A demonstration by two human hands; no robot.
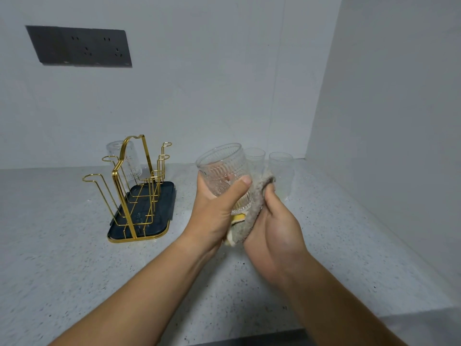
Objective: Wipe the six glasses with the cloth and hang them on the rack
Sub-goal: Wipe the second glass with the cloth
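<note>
Nearest, right of the rack and raised above the speckled surface (74, 258): left hand (214, 211) with fingers (243, 182) curled round a ribbed clear glass (224, 171), thumb across its front, mouth tilted up and toward the rack. Just right of that, farther from the rack, right hand (274, 228) with fingers gripping a grey cloth (252, 208), pressed against the glass's side and base, a yellow patch showing under the glass. Left of both hands, the gold wire rack (129, 186) itself, upright on a dark tray (159, 216) set on the surface. At the rack's far back corner, one glass (133, 161) hung upside down on a peg. Well right of the rack, behind the held glass, two more clear glasses (255, 156) (282, 171) upright on the surface near the wall corner. Above the rack, on the wall, a dark socket panel (79, 47).
</note>
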